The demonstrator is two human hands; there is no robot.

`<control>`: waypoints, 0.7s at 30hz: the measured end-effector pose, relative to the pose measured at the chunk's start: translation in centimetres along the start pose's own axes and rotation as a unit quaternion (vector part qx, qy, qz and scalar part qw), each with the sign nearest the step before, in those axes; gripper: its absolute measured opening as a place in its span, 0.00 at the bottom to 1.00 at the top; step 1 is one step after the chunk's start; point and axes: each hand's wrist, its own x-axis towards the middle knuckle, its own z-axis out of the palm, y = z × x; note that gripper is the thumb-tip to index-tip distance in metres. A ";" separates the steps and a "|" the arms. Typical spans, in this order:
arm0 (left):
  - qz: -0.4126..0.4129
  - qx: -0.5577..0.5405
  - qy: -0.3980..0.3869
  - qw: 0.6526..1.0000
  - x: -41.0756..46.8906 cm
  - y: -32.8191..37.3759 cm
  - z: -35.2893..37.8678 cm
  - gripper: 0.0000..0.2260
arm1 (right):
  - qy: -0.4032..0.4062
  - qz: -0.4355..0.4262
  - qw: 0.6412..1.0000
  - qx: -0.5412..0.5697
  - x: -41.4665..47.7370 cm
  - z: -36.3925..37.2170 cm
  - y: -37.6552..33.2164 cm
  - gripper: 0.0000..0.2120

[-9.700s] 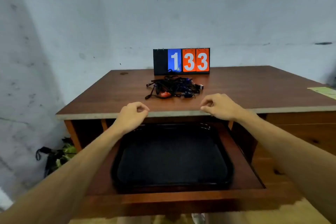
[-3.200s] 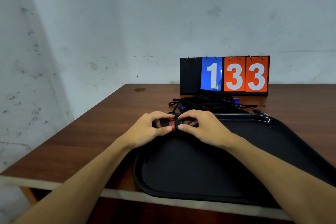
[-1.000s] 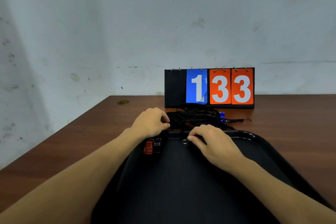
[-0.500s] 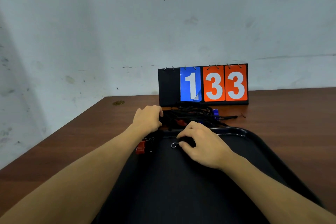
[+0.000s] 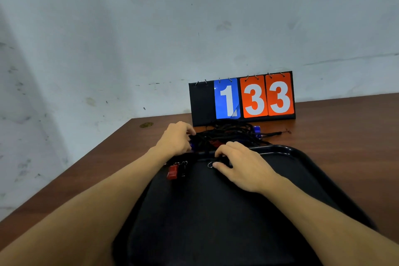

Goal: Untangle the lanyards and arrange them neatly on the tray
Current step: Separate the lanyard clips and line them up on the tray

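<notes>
A tangled heap of black lanyards [image 5: 231, 135] with blue and red clips lies on the table just beyond the far rim of the black tray [image 5: 216, 222]. My left hand [image 5: 176, 138] grips cords at the heap's left edge. My right hand [image 5: 241, 164] rests at the tray's far rim, its fingers curled round a black cord end with a small metal ring [image 5: 209, 165]. A red clip and a black clip [image 5: 176, 170] lie inside the tray at its far left corner.
A flip scoreboard [image 5: 243, 98] reading 1 33 stands behind the heap against the grey wall. The brown table [image 5: 345, 127] stretches to the right; its left edge runs diagonally near my left forearm.
The view has tilted slightly. My left hand has dug a little further into the heap's left side. My right hand stays on the ring end at the tray rim.
</notes>
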 end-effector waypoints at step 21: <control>0.086 -0.111 0.056 0.989 -5.7 2.1 -2.8 0.05 | 0.025 -0.005 0.997 0.077 0.0 0.1 0.3 0.12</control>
